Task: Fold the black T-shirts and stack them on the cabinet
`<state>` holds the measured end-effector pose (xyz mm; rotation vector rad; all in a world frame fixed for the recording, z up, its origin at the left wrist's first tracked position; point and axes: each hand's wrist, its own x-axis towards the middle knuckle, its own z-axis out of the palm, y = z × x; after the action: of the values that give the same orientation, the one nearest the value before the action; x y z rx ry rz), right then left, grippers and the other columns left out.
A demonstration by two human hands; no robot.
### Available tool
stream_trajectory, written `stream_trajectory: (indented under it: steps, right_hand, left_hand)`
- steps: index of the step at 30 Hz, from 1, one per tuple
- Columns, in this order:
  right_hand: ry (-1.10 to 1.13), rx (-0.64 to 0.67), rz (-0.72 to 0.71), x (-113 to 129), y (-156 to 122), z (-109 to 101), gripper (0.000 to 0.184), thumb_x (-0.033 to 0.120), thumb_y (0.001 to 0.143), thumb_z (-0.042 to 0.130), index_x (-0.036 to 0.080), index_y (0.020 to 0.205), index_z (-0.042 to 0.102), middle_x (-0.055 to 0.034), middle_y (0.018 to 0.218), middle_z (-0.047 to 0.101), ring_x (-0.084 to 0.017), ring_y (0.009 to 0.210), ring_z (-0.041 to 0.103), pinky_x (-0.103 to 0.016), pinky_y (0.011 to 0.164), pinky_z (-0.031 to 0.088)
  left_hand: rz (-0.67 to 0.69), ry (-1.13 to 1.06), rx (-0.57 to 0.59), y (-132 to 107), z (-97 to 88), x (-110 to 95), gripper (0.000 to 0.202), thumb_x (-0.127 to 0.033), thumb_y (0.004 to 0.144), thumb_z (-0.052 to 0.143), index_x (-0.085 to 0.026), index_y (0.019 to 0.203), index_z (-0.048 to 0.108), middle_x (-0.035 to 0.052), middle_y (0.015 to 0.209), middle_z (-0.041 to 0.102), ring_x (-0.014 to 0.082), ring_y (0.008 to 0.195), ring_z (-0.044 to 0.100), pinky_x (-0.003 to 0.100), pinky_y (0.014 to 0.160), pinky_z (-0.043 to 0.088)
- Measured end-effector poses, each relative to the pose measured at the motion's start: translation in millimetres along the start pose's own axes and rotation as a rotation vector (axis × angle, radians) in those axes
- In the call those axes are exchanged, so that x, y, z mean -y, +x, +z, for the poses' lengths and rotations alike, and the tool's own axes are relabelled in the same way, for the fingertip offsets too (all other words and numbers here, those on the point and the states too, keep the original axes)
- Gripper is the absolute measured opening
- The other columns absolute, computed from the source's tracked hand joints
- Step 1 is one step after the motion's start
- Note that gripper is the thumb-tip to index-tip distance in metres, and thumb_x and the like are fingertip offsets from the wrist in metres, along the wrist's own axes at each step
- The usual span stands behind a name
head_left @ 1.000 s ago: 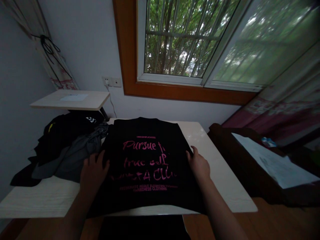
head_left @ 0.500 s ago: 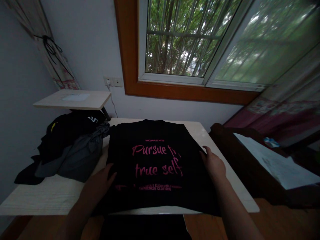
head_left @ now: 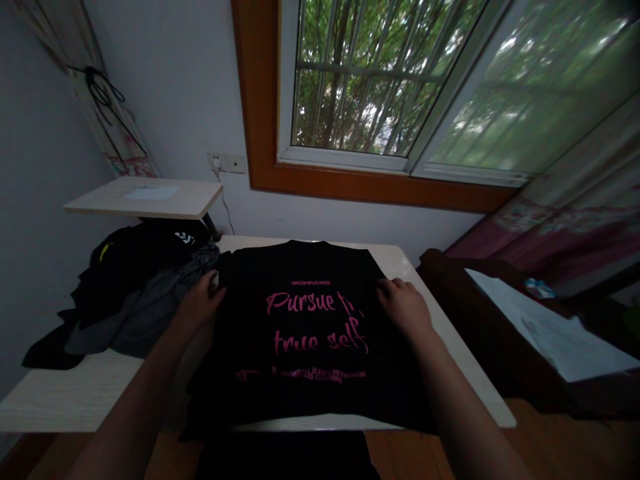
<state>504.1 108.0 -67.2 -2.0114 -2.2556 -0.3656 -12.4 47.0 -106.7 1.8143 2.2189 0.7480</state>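
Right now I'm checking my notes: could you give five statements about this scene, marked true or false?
1. The black shirt bears pink lettering. True.
2. The shirt lies on the floor. False: it lies on the table.
3. The left hand is at the shirt's left side. True.
4. Both hands are at that side. False: the right hand is at the right.
5. A white sheet lies on the raised shelf. True.

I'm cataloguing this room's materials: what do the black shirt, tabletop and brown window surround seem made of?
Black shirt: matt fabric, perhaps cotton; it drapes, and folds interrupt the pink lettering.
Tabletop: pale, smooth, perhaps laminated board, judging by its faint grain and even colour.
Brown window surround: probably varnished wood, from its warm tone and smooth finish.
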Motion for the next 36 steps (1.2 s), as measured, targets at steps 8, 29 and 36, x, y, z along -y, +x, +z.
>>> stream_trajectory:
  steps: [8, 29, 36]
  right_hand:
    - [0.274, 0.095, -0.261, 107, 27, -15, 0.031, 0.035, 0.101, 0.05, 0.023, 0.124, 0.068, -0.0095, 0.114, 0.07, -0.025, 0.105, 0.064, -0.033, 0.088, 0.047]
    - [0.838, -0.075, -0.398, 169, 17, 47, 0.029, 0.019, 0.099, 0.053, 0.025, 0.124, 0.067, -0.0058, 0.106, 0.068, -0.022, 0.098, 0.058, -0.038, 0.094, 0.046]
    - [0.803, -0.046, -0.605, 173, 8, 36, 0.031, 0.032, 0.101, 0.055, 0.027, 0.131, 0.063, -0.0075, 0.115, 0.069, -0.024, 0.109, 0.058, -0.04, 0.098, 0.046]
  left_hand:
    - [-0.13, -0.12, -0.016, 66, 16.1, -29, 0.102, -0.042, 0.079, 0.075, -0.019, 0.161, 0.019, 0.0215, 0.147, 0.055, 0.0375, 0.131, 0.059, 0.048, 0.108, 0.047]
    - [1.013, -0.134, 0.096, -17, -3.9, -93, 0.065, -0.022, 0.092, 0.061, -0.034, 0.152, 0.04, 0.007, 0.146, 0.057, 0.0239, 0.132, 0.056, 0.045, 0.108, 0.051]
    - [0.703, -0.111, -0.011, -14, -1.2, -34, 0.069, -0.035, 0.089, 0.067, -0.03, 0.152, 0.04, 0.0107, 0.148, 0.051, 0.0309, 0.136, 0.049, 0.053, 0.114, 0.043]
